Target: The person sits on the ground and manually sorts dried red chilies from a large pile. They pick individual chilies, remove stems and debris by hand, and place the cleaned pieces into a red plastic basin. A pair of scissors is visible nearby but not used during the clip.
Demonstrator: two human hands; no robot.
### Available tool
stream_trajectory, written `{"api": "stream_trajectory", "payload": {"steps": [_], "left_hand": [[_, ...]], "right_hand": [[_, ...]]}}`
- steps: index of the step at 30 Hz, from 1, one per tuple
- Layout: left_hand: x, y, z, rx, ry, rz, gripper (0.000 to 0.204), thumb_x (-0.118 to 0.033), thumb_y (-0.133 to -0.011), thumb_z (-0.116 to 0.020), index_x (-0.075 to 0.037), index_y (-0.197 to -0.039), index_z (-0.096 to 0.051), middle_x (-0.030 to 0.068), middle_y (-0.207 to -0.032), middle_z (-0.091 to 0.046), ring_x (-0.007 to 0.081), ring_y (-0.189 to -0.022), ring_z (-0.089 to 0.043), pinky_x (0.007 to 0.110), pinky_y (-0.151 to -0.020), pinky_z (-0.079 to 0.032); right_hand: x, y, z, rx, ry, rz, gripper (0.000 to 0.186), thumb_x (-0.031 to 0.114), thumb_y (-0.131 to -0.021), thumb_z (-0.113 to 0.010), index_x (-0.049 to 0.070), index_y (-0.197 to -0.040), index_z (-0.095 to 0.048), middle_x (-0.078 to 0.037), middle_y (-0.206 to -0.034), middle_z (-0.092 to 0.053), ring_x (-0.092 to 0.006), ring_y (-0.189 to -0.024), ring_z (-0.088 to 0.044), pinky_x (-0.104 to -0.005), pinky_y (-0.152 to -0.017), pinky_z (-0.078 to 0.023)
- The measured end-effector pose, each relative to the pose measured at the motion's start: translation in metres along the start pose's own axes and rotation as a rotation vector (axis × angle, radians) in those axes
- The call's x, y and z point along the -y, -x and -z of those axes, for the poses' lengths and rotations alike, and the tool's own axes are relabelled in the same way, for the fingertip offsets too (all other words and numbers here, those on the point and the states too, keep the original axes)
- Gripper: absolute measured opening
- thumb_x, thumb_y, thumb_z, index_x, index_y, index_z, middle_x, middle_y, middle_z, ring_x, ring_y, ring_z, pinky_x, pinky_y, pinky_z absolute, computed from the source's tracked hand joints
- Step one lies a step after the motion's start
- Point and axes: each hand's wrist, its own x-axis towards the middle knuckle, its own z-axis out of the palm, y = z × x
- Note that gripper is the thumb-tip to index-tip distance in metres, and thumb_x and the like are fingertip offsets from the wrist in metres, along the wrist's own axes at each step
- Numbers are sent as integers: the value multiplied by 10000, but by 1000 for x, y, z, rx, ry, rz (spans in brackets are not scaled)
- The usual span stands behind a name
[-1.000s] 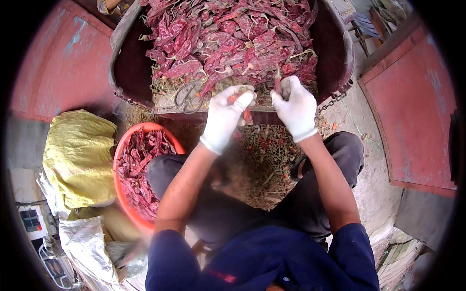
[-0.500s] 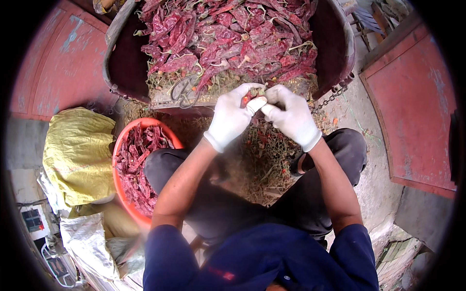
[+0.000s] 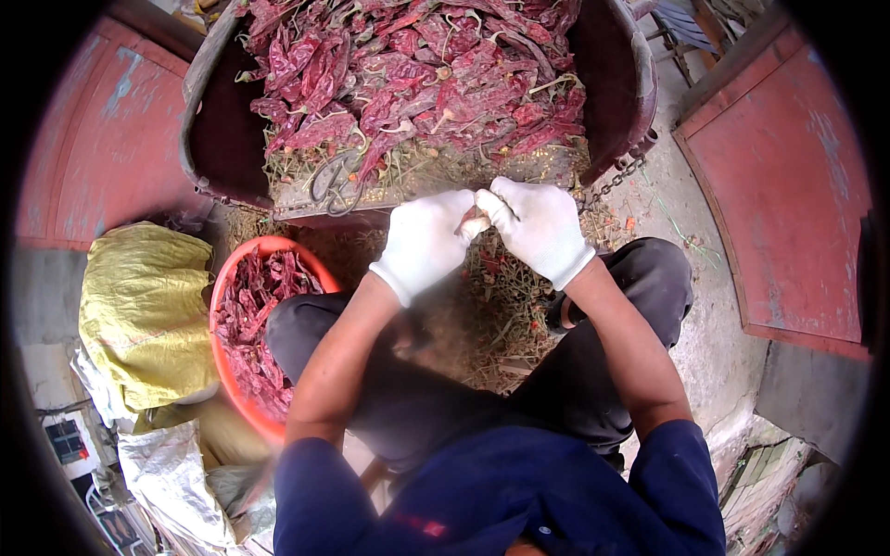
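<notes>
Both hands wear white knitted gloves and meet in front of the metal bin (image 3: 647,88). My left hand (image 3: 426,239) is closed around a small reddish dried chili (image 3: 470,219), mostly hidden by the fingers. My right hand (image 3: 540,232) pinches at the same spot, its fingertips touching those of my left. Just beyond them lies a heap of wrinkled dark-red chilies (image 3: 417,83) with pale stems, spilling onto a dusty board (image 3: 389,193) with a dark wire loop (image 3: 329,181) on it.
An orange tub (image 3: 219,324) of dried chilies sits left of my knee, beside a yellow woven sack (image 3: 139,315) and a silvery sack (image 3: 162,473). Red metal panels (image 3: 769,185) flank both sides. A chain (image 3: 612,185) hangs at the bin; stems litter the floor (image 3: 501,343).
My right hand has left the edge of the heap and joined my left. Both have since drawn slightly lower, and the chili between them now shows less.
</notes>
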Motion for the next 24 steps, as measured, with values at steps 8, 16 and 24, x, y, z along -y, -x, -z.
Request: {"api": "stream_trajectory", "payload": {"steps": [8, 16, 24], "left_hand": [[-23, -7, 16, 63, 1032, 384, 213, -190, -937, -673, -8, -1048, -668, 17, -782, -680, 66, -601, -573, 226, -553, -467], [-20, -6, 22, -43, 854, 365, 217, -178, -945, -650, -11, -1082, -657, 21, -835, -695, 34, -568, -534, 188, -509, -421], [-11, 0, 25, -36, 842, 407, 203, -157, -934, -660, -21, -1085, -660, 19, -864, -711, 33, -538, -522, 187, -494, -414]], "right_hand": [[-49, -20, -4, 28, -1701, -618, 307, 265, -1051, -446, 46, -894, -593, -18, -649, -563, -151, -548, -553, -330, -493, -413], [-14, -44, -13, -233, -260, -103, 338, 145, -909, -594, 178, -1246, -611, -132, -1110, -676, -304, -959, -675, -398, -814, -534], [7, -85, -33, -108, 215, -140, 359, 301, -923, -619, 261, -1280, -607, -99, -1024, -641, -297, -898, -681, -428, -751, -536]]}}
